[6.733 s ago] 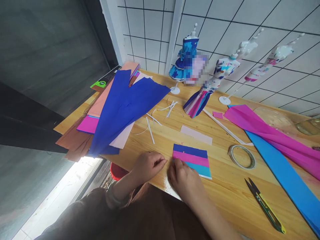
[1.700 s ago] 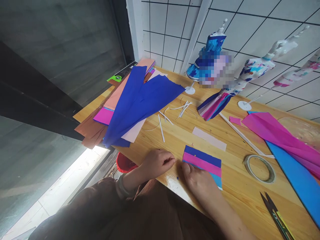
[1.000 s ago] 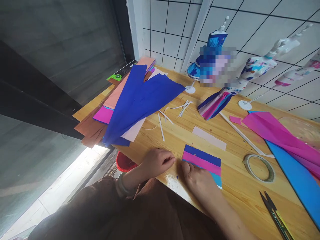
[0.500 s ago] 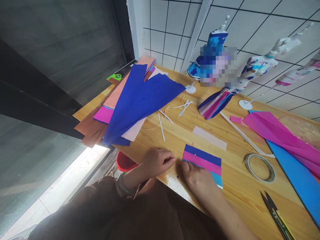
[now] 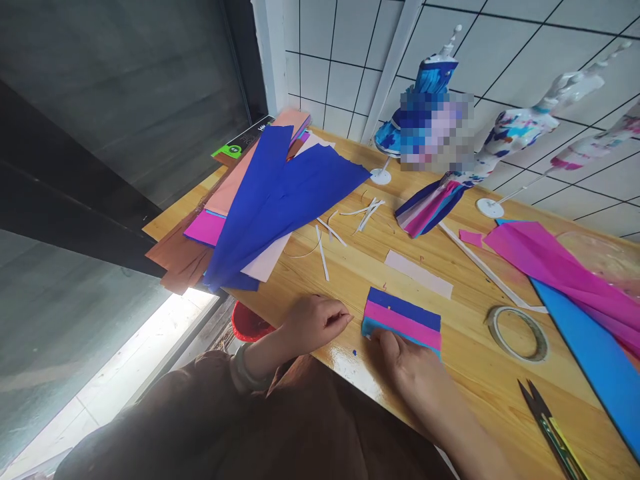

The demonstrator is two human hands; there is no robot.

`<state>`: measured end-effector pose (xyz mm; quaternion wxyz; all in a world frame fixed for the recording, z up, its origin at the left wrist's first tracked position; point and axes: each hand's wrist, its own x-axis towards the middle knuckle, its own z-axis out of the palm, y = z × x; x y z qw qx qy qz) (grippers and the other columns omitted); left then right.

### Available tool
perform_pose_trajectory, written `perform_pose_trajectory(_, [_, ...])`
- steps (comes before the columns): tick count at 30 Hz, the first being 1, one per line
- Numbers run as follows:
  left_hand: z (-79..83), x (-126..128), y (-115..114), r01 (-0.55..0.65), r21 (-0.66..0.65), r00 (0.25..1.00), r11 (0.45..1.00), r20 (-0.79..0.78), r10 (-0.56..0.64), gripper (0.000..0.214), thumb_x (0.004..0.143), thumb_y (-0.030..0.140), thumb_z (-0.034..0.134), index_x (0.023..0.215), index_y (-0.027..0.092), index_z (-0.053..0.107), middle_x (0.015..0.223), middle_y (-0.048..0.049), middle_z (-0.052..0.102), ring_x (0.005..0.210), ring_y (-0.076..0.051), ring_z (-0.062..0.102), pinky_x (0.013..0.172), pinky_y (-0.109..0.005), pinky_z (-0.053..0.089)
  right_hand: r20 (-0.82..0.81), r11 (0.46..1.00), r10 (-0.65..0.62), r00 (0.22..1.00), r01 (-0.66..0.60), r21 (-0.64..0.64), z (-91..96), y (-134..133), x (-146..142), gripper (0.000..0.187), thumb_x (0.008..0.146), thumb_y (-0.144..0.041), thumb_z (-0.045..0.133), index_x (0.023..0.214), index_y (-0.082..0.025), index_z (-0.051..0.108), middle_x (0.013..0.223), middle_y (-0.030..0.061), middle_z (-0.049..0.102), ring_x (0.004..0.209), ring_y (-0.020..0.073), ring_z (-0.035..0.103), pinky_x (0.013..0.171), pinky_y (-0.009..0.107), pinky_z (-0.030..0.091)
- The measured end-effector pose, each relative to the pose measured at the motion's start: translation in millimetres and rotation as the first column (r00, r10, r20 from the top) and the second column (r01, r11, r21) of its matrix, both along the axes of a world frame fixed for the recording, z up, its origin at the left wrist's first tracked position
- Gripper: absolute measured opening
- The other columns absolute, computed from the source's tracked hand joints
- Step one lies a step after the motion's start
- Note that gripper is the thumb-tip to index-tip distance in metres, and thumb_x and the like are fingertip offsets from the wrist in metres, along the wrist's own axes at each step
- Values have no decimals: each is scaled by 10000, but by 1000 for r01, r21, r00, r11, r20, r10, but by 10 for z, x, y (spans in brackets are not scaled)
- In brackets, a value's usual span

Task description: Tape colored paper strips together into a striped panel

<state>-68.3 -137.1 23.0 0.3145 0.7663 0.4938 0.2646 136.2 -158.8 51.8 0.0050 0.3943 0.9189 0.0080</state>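
Observation:
A striped piece of crepe paper, in bands of dark blue, pink and light blue, lies on the wooden table in front of me. My right hand is closed at its light blue lower band, fingers curled down against the paper. The hand covers much of that band and the lower edge. Left of the paper, apart from it, my left hand rests at the table edge with thumb and forefinger pinched together. Whatever is between those fingertips, if anything, is too small to make out.
Dark blue crepe paper lies over folded sheets at left. A pale paper strip, tape roll, thread snips and pink paper lie around. Dressed mini mannequins stand by the tiled wall. A red bin is below.
My right hand has slid right and slightly toward me along the striped paper, uncovering the left end of its light blue band. The left hand has stayed in place.

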Motion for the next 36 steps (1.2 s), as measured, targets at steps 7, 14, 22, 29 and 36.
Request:
perform_pose_trajectory(7, [-2,1,0,4,-10,1000,1000,-1,-4,202,843,265,478,709,172,597,594,30,559,583,-84,499,573,-211,333,-20,994,-57,998,59,87,-51,-133,340,197,835,-93,316,866,-169,495,592,33,622,456,171,579,422,255,352])
perform_pose_trajectory(14, [16,16,5,11,-41,1000,999,-6,-11,195,843,247,470,710,177,596,618,25,589,589,-88,518,572,-211,335,-8,964,-256,967,256,68,-169,-325,744,153,861,-202,373,906,-194,519,647,36,668,492,179,618,420,240,379])
perform_pose_trajectory(22, [32,46,0,-28,-28,997,999,-76,25,236,849,273,462,684,168,593,623,18,595,613,-98,525,599,-220,350,-153,894,-430,890,443,63,-130,-137,-86,370,866,-489,398,719,-172,519,567,35,597,490,163,577,448,247,258])
perform_pose_trajectory(29, [27,39,-4,-23,-29,998,999,-67,21,241,855,274,451,681,168,579,607,24,575,580,-92,502,575,-220,338,-136,886,-449,883,460,61,-133,-82,-72,181,848,-257,429,742,-168,545,596,22,589,520,138,552,464,251,228])
perform_pose_trajectory(36, [14,37,12,-18,-20,997,1000,-75,16,209,841,258,466,682,176,575,599,28,571,578,-95,507,564,-222,327,-195,784,-588,785,612,99,-179,-336,369,277,885,-325,377,716,-183,543,612,27,621,470,142,562,449,253,253])
